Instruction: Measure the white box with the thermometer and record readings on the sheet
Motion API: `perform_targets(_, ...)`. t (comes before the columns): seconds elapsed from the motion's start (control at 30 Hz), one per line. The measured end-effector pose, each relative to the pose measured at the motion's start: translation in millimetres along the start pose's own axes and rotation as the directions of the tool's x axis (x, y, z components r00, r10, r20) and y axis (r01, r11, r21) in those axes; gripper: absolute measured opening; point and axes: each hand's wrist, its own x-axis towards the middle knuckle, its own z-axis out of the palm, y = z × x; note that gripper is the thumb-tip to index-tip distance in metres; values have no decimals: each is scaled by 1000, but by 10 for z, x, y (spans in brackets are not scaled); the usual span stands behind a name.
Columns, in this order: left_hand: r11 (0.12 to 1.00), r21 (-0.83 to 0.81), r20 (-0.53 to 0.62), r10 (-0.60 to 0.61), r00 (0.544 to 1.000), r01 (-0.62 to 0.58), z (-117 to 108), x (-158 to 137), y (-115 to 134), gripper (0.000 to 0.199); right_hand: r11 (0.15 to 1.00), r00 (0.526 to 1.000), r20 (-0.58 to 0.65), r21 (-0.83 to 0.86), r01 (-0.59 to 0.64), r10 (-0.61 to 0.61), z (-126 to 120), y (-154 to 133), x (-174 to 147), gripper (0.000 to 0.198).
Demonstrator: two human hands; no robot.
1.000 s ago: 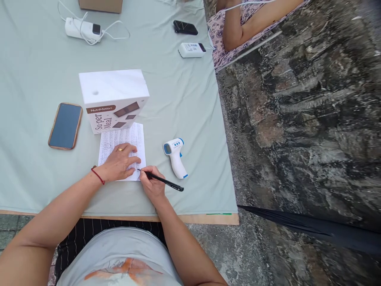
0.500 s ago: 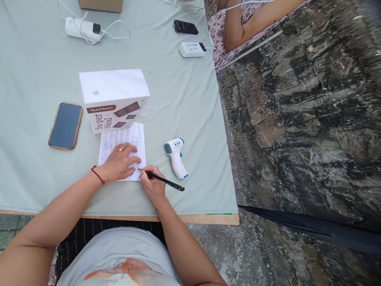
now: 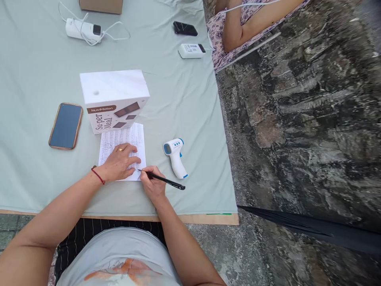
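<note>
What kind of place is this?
Probably outdoors, at a table: rough, weathered stone shows beyond its right edge, paving tiles at lower left, and a pale green cloth covers the top.

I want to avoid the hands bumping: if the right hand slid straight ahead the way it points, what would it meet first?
Probably the bare left hand, spread just ahead on the white rectangular printed paper, though exact depth is unclear.
</note>
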Motion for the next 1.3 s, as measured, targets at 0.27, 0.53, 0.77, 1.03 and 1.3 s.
perform_targets(0.27, 1000, -5, -4, 7, 1000, -7, -1, -9, -5, 24, 1000, 998, -55, 4, -30, 30, 2, 13, -10, 10)
perform_targets(0.53, 1000, 2, -5, 11, 1000, -11, 10, -7, -13, 24, 1000, 999, -30, 0, -18, 18, 0, 11, -4, 9)
perform_targets(0.77, 1000, 10, -10, 12, 1000, -12, 4, -11, -8, 24, 1000, 999, -49, 9, -6, 7, 7, 62, -22, 6)
perform_targets(1.03, 998, -40, -59, 36, 998, -38, 13, 2, -33, 20, 999, 970, -239, 24, 41, -34, -6, 57, -15, 13)
perform_targets(1.3, 965, -180, -837, -252, 485, 191, -309, -65, -351, 13, 945, 953, -144, -234, 228, -265, 41, 190, 38, 42)
